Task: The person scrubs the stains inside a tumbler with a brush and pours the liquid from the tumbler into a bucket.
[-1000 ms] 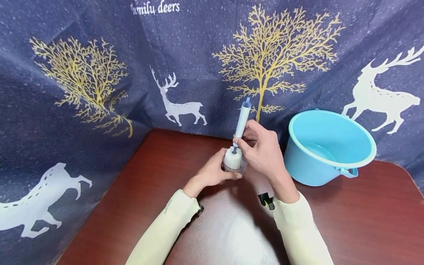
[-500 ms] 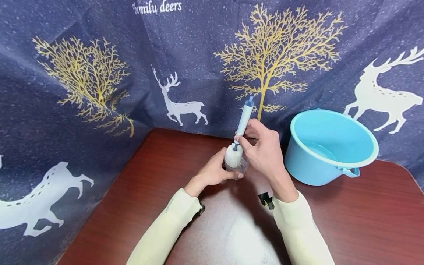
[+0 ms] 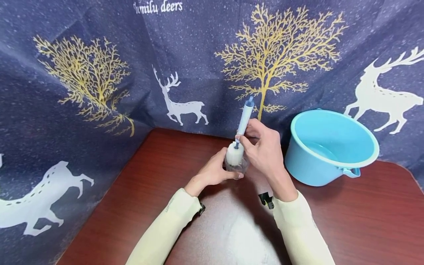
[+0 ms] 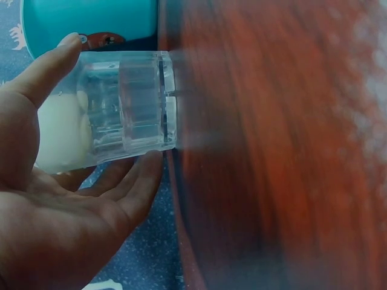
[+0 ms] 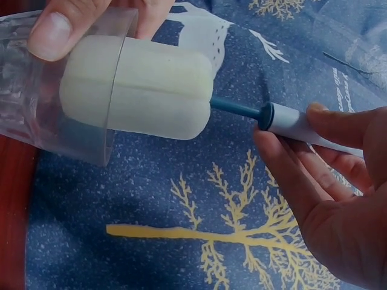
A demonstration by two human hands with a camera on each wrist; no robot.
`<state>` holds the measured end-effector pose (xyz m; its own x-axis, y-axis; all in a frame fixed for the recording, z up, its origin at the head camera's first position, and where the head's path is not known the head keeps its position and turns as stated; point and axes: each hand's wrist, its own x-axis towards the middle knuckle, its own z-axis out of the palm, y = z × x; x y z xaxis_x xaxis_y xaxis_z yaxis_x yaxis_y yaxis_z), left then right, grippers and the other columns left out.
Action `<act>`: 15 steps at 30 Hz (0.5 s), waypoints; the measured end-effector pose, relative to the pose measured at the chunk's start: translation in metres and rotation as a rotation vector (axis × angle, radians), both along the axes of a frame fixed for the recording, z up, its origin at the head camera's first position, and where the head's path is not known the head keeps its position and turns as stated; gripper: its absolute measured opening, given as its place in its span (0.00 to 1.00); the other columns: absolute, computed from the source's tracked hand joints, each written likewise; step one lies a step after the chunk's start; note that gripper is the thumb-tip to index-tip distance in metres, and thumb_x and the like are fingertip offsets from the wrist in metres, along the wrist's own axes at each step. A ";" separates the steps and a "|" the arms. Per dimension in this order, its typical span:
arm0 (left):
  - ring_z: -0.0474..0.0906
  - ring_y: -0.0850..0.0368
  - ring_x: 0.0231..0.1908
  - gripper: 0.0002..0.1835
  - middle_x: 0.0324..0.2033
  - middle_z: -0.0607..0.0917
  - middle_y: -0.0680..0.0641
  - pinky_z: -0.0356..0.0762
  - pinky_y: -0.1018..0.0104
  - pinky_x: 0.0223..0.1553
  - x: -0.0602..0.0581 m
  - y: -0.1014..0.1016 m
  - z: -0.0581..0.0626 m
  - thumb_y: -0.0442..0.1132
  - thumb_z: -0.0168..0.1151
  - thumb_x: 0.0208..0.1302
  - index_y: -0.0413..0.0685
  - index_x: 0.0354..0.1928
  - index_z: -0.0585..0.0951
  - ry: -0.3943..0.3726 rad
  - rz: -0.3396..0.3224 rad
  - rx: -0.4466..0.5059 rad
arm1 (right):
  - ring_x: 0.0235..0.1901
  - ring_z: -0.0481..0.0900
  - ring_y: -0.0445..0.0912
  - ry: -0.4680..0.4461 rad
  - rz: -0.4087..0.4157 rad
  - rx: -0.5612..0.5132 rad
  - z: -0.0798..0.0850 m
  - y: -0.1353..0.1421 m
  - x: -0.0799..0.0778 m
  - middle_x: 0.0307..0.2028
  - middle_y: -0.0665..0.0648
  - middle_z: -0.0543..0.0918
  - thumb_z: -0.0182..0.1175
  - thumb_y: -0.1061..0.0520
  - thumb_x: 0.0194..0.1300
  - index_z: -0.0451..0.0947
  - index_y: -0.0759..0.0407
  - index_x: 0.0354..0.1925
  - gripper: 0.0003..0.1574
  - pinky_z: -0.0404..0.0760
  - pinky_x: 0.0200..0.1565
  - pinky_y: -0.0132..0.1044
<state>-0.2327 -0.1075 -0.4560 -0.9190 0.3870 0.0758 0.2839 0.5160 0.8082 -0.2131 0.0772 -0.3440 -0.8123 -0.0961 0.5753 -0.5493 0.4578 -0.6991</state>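
Note:
A clear cup (image 4: 142, 106) stands upright over the table, gripped around its side by my left hand (image 3: 213, 171). A white sponge cup brush (image 5: 139, 87) has its head partly inside the cup, with the top part of the sponge above the rim. My right hand (image 3: 265, 149) pinches the brush's pale blue handle (image 3: 245, 117) near its lower end, just above the dark blue stem (image 5: 239, 109). The handle leans slightly right. In the left wrist view the cup's base is close to the table surface; whether it touches, I cannot tell.
A light blue bucket (image 3: 318, 173) stands at the right on the reddish-brown wooden table (image 3: 132, 209), close to my right hand. Behind the table hangs a dark blue cloth (image 3: 198, 44) printed with white deer and yellow trees.
The sponge has risen slightly in the cup, and the brush handle has shifted a little to the right. Both hands keep their holds. The bucket is unmoved.

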 end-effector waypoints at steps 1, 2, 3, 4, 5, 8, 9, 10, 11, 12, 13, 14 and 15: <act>0.79 0.55 0.53 0.44 0.54 0.81 0.50 0.77 0.58 0.59 0.000 0.000 0.000 0.50 0.85 0.53 0.47 0.66 0.71 -0.002 -0.001 0.000 | 0.38 0.90 0.43 0.001 -0.005 0.000 0.000 0.000 0.000 0.35 0.51 0.91 0.73 0.63 0.66 0.85 0.54 0.46 0.11 0.89 0.41 0.42; 0.79 0.55 0.53 0.44 0.54 0.81 0.50 0.77 0.58 0.59 0.001 0.000 -0.001 0.51 0.85 0.53 0.47 0.66 0.71 -0.001 0.000 -0.001 | 0.38 0.90 0.44 0.003 -0.008 -0.002 -0.001 0.000 0.000 0.35 0.51 0.91 0.73 0.64 0.66 0.85 0.54 0.46 0.11 0.89 0.41 0.42; 0.79 0.55 0.54 0.44 0.54 0.81 0.50 0.77 0.58 0.59 0.001 0.000 -0.001 0.51 0.85 0.53 0.46 0.67 0.71 -0.001 -0.002 -0.002 | 0.38 0.90 0.44 0.005 -0.012 -0.003 -0.001 0.000 0.000 0.35 0.51 0.90 0.73 0.64 0.66 0.85 0.54 0.46 0.12 0.89 0.41 0.43; 0.79 0.55 0.54 0.44 0.55 0.81 0.50 0.76 0.58 0.60 0.001 -0.001 -0.002 0.51 0.85 0.53 0.46 0.67 0.71 -0.001 -0.004 -0.001 | 0.38 0.90 0.44 0.007 -0.014 -0.003 -0.001 0.000 0.000 0.35 0.51 0.90 0.73 0.64 0.66 0.85 0.54 0.45 0.12 0.89 0.41 0.43; 0.79 0.55 0.54 0.44 0.55 0.81 0.50 0.76 0.58 0.60 0.000 -0.001 -0.002 0.51 0.85 0.53 0.46 0.67 0.71 -0.001 -0.005 0.000 | 0.37 0.90 0.45 0.010 -0.016 -0.003 -0.001 0.001 0.000 0.34 0.52 0.90 0.73 0.64 0.66 0.85 0.55 0.46 0.12 0.89 0.41 0.44; 0.79 0.56 0.55 0.44 0.55 0.81 0.50 0.76 0.59 0.60 0.000 -0.001 -0.002 0.50 0.85 0.53 0.46 0.67 0.71 0.000 -0.007 0.006 | 0.37 0.90 0.45 0.016 -0.017 0.000 0.000 0.001 0.000 0.35 0.52 0.90 0.73 0.64 0.66 0.85 0.55 0.46 0.12 0.89 0.42 0.44; 0.78 0.56 0.55 0.44 0.56 0.81 0.51 0.76 0.59 0.60 0.000 -0.001 -0.002 0.49 0.85 0.53 0.47 0.67 0.71 0.001 -0.009 0.009 | 0.38 0.90 0.45 0.017 -0.018 0.000 0.000 0.001 -0.001 0.35 0.53 0.90 0.73 0.64 0.66 0.85 0.55 0.46 0.12 0.89 0.42 0.44; 0.78 0.56 0.55 0.43 0.56 0.81 0.51 0.76 0.59 0.61 -0.001 -0.001 -0.002 0.49 0.85 0.54 0.47 0.67 0.71 0.002 -0.011 0.011 | 0.38 0.90 0.45 0.019 -0.019 0.001 0.000 0.001 -0.001 0.35 0.53 0.90 0.73 0.64 0.66 0.85 0.56 0.46 0.12 0.89 0.42 0.44; 0.78 0.56 0.55 0.44 0.56 0.81 0.51 0.76 0.59 0.61 -0.001 -0.001 -0.002 0.50 0.85 0.54 0.47 0.67 0.71 0.003 -0.012 0.011 | 0.38 0.90 0.45 0.020 -0.021 0.003 0.000 0.002 -0.001 0.35 0.53 0.90 0.73 0.64 0.66 0.85 0.56 0.47 0.12 0.89 0.42 0.44; 0.78 0.56 0.56 0.43 0.56 0.81 0.51 0.76 0.59 0.61 -0.001 -0.002 -0.002 0.50 0.85 0.54 0.47 0.67 0.71 0.005 -0.014 0.013 | 0.38 0.90 0.45 0.021 -0.024 0.003 0.001 0.002 -0.001 0.35 0.53 0.90 0.73 0.64 0.66 0.85 0.56 0.47 0.12 0.89 0.42 0.44; 0.78 0.56 0.56 0.43 0.56 0.81 0.51 0.76 0.58 0.61 -0.001 -0.002 -0.002 0.50 0.85 0.54 0.47 0.67 0.71 0.006 -0.016 0.014 | 0.38 0.90 0.46 0.022 -0.025 0.003 0.001 0.002 -0.001 0.35 0.53 0.90 0.73 0.64 0.66 0.85 0.57 0.47 0.12 0.89 0.42 0.44; 0.78 0.56 0.56 0.43 0.57 0.81 0.51 0.76 0.58 0.61 -0.001 -0.002 -0.002 0.50 0.85 0.54 0.47 0.67 0.71 0.007 -0.015 0.014 | 0.38 0.91 0.46 0.023 -0.024 0.002 0.000 0.002 -0.001 0.36 0.54 0.91 0.73 0.65 0.66 0.85 0.57 0.48 0.13 0.89 0.42 0.44; 0.78 0.56 0.56 0.43 0.57 0.81 0.51 0.76 0.58 0.61 -0.001 -0.003 -0.003 0.50 0.85 0.54 0.47 0.67 0.71 0.007 -0.014 0.013 | 0.38 0.91 0.46 0.023 -0.021 0.003 0.000 0.002 0.000 0.36 0.54 0.91 0.73 0.64 0.67 0.85 0.57 0.48 0.13 0.89 0.42 0.45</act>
<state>-0.2337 -0.1103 -0.4586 -0.9130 0.3984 0.0873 0.2966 0.5018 0.8125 -0.2135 0.0788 -0.3438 -0.8005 -0.0806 0.5939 -0.5555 0.4717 -0.6848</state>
